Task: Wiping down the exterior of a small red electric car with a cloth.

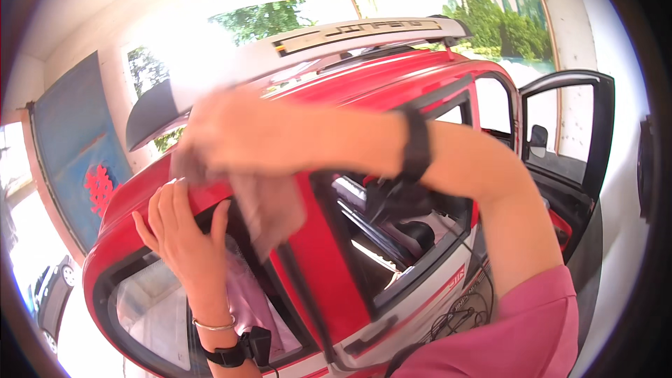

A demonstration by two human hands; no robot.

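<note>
A red and white vehicle point(336, 252) with a roof rack fills the middle of the view. My right hand point(234, 133) is blurred by motion above its red roof edge, closed on a greyish-brown cloth point(269, 210) that hangs down over the body. Lower and to the left, my left hand point(178, 227) rests with fingers spread against the red frame above the rear side window point(157, 311). Nothing shows in the left hand. Part of the cloth is hidden behind the right hand.
A white roof bar point(294, 49) runs along the vehicle's top. At the right its front door point(567, 147) stands open. Black cables point(458, 311) hang by the side. A blue door point(80, 147) is at the left, with a dark car point(56, 294) outside.
</note>
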